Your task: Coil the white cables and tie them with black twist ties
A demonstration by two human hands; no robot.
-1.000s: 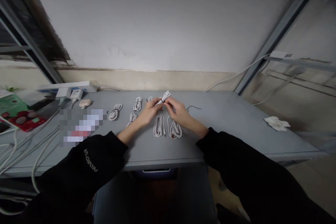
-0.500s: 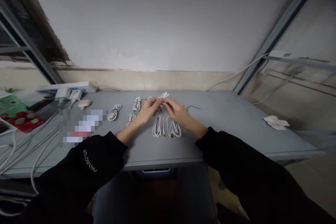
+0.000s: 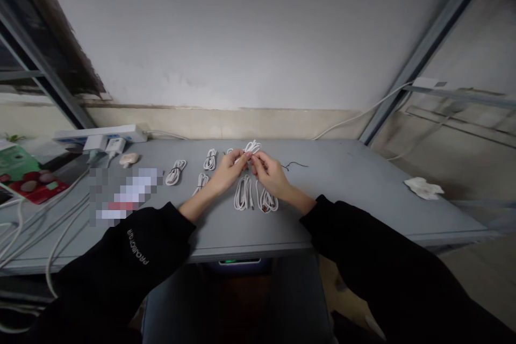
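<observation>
A looped white cable is held above the far middle of the worktop, pinched between the fingertips of both hands. The left hand and the right hand curl inward from either side, their fingertips almost meeting at the neck of the loops. A short length of the cable pokes out to the left over the left hand's fingers.

Just in front of the hands lie a white bundle and a second bundle. Three more bundles sit to the left of the hands: a far bundle, a near bundle and an outer bundle. A thin black wire lies just right of the right hand. Farther left are a power strip with plugged-in adapters and a blurred patch. A crumpled white tissue lies well off to the right.

Compared with the earlier frames, the hands have drawn slightly closer together, and the cable's loops sit a little lower and flatter between them.
</observation>
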